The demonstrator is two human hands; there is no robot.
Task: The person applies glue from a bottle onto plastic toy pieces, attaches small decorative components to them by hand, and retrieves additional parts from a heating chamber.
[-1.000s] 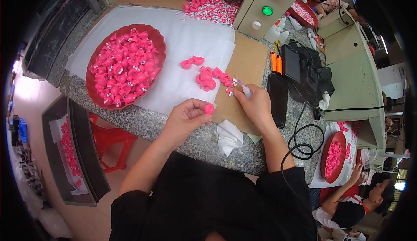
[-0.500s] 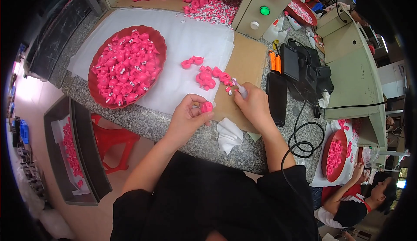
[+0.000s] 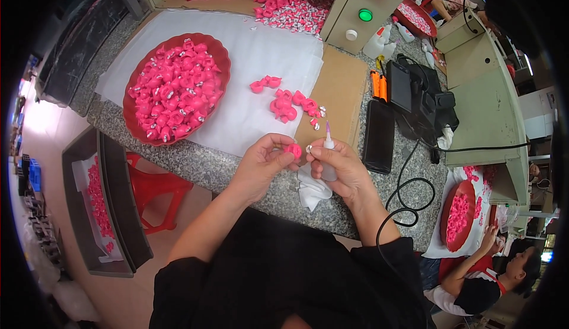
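Note:
Pinched in the fingers of my left hand (image 3: pixel 256 169) is a small hollow pink plastic piece (image 3: pixel 293 150). Close beside it on the right, my right hand (image 3: pixel 348 172) is closed round a small white squeeze bottle (image 3: pixel 328 144) with a thin purple tip pointing up. Between that hand's thumb and finger is a tiny white-and-pink part (image 3: pixel 309 149), apart from the pink piece. Beyond the hands, a cluster of pink pieces (image 3: pixel 283 106) lies on the white paper (image 3: pixel 237 121), with a few tiny parts (image 3: pixel 320 113) at its right end.
A scalloped red tray (image 3: pixel 226 68) heaped with pink pieces stands at left. A crumpled white cloth (image 3: pixel 314 194) lies below my right hand. To the right are a black phone-like slab (image 3: pixel 378 136), orange tools (image 3: pixel 379 86) and a looping black cable (image 3: pixel 403 210). A co-worker (image 3: pixel 474 281) sits far right.
My right hand has come back from the tiny parts toward my left hand, bringing the bottle upright and a tiny part between its fingertips. The left hand still holds the pink piece.

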